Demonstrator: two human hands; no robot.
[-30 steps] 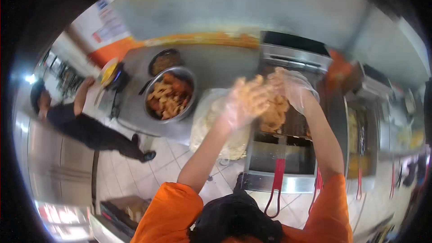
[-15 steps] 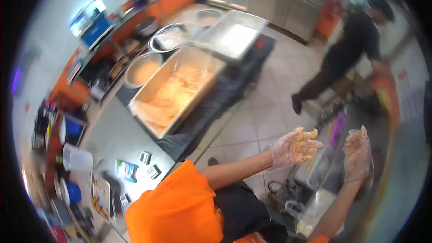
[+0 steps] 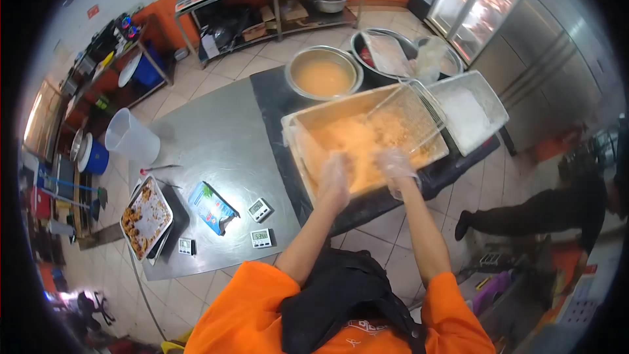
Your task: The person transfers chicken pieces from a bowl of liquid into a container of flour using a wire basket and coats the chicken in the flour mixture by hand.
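A large rectangular tub [image 3: 296,157] holds orange, powdery breading [image 3: 354,134] with lumps toward its right side. My left hand [image 3: 335,176], in a clear plastic glove, reaches over the tub's near left part. My right hand [image 3: 397,168], gloved the same way, is over the near side, to the right of the left one. The fingers of both are smeared by motion against the breading, so their grip does not show. A wire basket [image 3: 409,115] rests across the tub's right end.
Behind the tub stand a bowl of orange liquid [image 3: 322,78] and more metal bowls. A pan of white powder [image 3: 462,110] sits at right. Timers [image 3: 261,238], a blue packet [image 3: 213,207], a plastic pitcher [image 3: 133,137] and a crumb-covered tray [image 3: 149,219] occupy the steel table. A person [image 3: 557,206] is at far right.
My view has swung from the right-hand counter to the table. Both hands have moved from the open air at the right, where they were spread and coated with breading, to the tub.
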